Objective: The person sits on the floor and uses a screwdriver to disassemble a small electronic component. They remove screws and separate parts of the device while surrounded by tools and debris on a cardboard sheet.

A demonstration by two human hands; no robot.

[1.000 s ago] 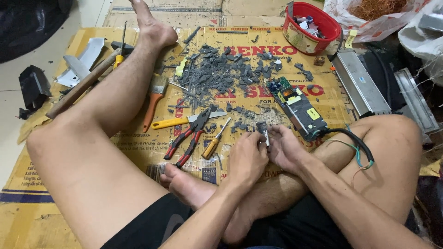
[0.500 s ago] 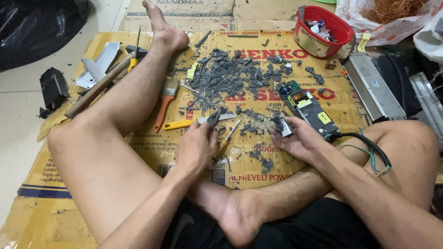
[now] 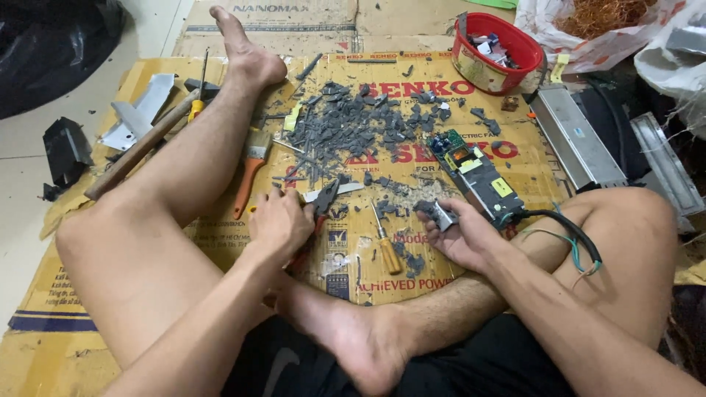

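Note:
I sit on flattened cardboard (image 3: 515,169) with my legs folded. My left hand (image 3: 279,223) closes around the red handles of a pair of pliers (image 3: 323,200), whose dark jaws stick out to the right. My right hand (image 3: 463,235) lies palm up and holds a small grey metal part (image 3: 441,215) between thumb and fingers. A screwdriver with a yellow-brown handle (image 3: 385,246) lies on the cardboard between my hands. A green circuit board (image 3: 474,176) with wires lies just beyond my right hand.
A heap of grey broken bits (image 3: 353,129) covers the middle of the cardboard. A paintbrush (image 3: 251,165), a hammer (image 3: 147,143) and a yellow screwdriver (image 3: 197,103) lie left, beside my outstretched leg. A red bowl (image 3: 494,48) and metal casings (image 3: 577,136) stand at the right.
My left hand has left the right hand, moved left and taken hold of the pliers. My right hand has shifted a little and still holds the small metal part.

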